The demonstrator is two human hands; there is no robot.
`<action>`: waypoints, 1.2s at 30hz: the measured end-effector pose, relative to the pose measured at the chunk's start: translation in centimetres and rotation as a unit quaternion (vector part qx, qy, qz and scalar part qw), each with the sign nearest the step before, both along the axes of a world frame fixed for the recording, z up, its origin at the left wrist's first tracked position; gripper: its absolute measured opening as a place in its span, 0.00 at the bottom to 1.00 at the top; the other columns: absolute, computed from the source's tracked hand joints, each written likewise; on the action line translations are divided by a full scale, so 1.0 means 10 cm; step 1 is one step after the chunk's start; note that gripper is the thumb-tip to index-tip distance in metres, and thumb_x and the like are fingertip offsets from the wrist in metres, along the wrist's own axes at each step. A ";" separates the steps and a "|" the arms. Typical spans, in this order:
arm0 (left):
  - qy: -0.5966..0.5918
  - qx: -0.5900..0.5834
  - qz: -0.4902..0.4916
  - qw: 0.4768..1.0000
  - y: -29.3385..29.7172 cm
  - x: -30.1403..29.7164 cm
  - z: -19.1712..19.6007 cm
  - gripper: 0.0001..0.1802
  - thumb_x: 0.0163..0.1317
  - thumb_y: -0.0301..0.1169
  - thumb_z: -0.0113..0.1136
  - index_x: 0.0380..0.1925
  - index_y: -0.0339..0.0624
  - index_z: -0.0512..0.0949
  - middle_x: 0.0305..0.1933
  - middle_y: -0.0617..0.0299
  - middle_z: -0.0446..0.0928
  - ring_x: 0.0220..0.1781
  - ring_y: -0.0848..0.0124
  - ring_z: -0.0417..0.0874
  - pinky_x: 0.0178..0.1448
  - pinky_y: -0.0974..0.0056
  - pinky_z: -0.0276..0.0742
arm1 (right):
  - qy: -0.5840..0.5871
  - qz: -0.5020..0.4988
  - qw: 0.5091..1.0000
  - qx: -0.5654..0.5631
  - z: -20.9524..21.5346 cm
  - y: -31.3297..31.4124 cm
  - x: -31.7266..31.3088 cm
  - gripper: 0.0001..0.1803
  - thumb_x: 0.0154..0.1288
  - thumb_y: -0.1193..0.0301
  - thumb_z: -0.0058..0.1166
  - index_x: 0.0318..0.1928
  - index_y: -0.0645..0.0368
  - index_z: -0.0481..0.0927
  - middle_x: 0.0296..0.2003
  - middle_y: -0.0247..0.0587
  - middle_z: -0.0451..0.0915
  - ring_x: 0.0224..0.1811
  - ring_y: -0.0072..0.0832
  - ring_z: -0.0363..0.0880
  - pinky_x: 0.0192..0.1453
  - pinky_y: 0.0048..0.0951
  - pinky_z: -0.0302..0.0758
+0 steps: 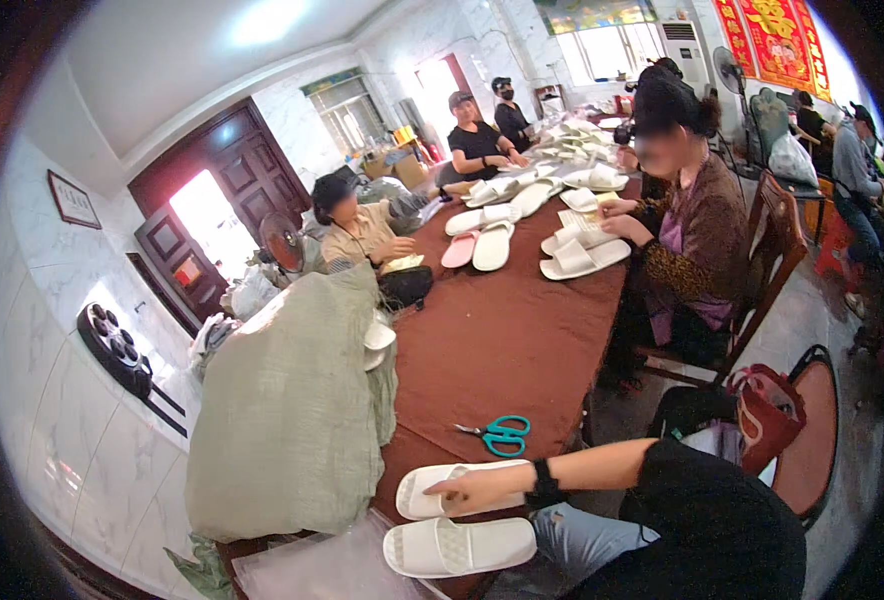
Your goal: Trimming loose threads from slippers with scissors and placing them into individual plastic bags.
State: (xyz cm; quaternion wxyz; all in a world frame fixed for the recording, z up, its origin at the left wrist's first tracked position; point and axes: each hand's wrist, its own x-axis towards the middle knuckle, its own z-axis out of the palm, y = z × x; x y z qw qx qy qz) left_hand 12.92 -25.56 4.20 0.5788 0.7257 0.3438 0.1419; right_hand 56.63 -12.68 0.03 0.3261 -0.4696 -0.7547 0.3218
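Note:
Two white slippers lie side by side at the near end of the table. My right hand (477, 491), with a black band at the wrist, reaches in from the right over the farther slipper (414, 490). Its fingers are bent and closed at the strap; part of the grip is hidden. Just nearer lies the second slipper (497, 546), sole down and apart from my fingers. Scissors with teal handles (505, 436) rest on the brown cloth beyond the pair. My left hand does not show.
A bulky pale green woven sack (287, 410) stands left, with clear plastic sheets (312, 565) below it. More white slippers (582, 258) and one pink slipper (459, 250) cover the far part of the brown-clothed table (507, 335). Co-workers sit along both sides. A wooden chair (767, 260) stands right.

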 end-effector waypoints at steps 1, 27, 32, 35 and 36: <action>0.000 -0.007 -0.006 1.000 -0.06 -0.01 0.05 0.23 0.62 0.39 0.56 0.55 0.43 0.70 0.54 0.53 0.71 0.58 0.73 0.70 0.61 0.71 0.61 | 0.035 0.010 0.999 -0.014 -0.12 0.10 -0.04 0.31 0.63 0.66 0.52 0.65 0.57 0.60 0.35 0.39 0.77 0.33 0.24 0.74 0.39 0.27 0.71; 0.125 0.015 0.068 0.990 2.18 1.66 -0.38 0.22 0.62 0.39 0.55 0.47 0.30 0.73 0.37 0.60 0.75 0.32 0.75 0.71 0.33 0.70 0.67 | 0.878 -0.014 0.452 -0.157 -0.90 -1.88 0.71 0.21 0.69 0.60 0.39 0.56 0.57 0.71 0.55 0.40 0.73 0.55 0.33 0.73 0.61 0.41 0.67; 0.039 0.007 0.171 0.984 1.67 1.83 0.15 0.23 0.65 0.37 0.52 0.51 0.27 0.69 0.43 0.58 0.74 0.36 0.72 0.71 0.37 0.70 0.68 | 0.905 -0.053 0.414 -0.081 -0.82 -1.85 0.54 0.19 0.67 0.61 0.44 0.54 0.58 0.71 0.51 0.39 0.77 0.53 0.30 0.74 0.59 0.36 0.69; 0.003 -0.008 0.180 0.984 1.34 1.74 0.41 0.22 0.66 0.35 0.48 0.52 0.26 0.67 0.48 0.49 0.72 0.42 0.67 0.72 0.44 0.67 0.69 | 0.901 -0.036 0.423 -0.084 -0.74 -1.87 0.49 0.19 0.68 0.62 0.44 0.54 0.58 0.71 0.50 0.39 0.76 0.52 0.30 0.74 0.58 0.36 0.70; 0.003 0.089 0.180 0.980 1.24 1.67 0.38 0.22 0.67 0.34 0.46 0.52 0.25 0.67 0.50 0.46 0.71 0.44 0.65 0.73 0.47 0.66 0.69 | 0.900 -0.031 0.427 -0.085 -0.68 -1.83 0.46 0.19 0.68 0.62 0.44 0.54 0.58 0.71 0.50 0.38 0.76 0.52 0.30 0.74 0.58 0.35 0.70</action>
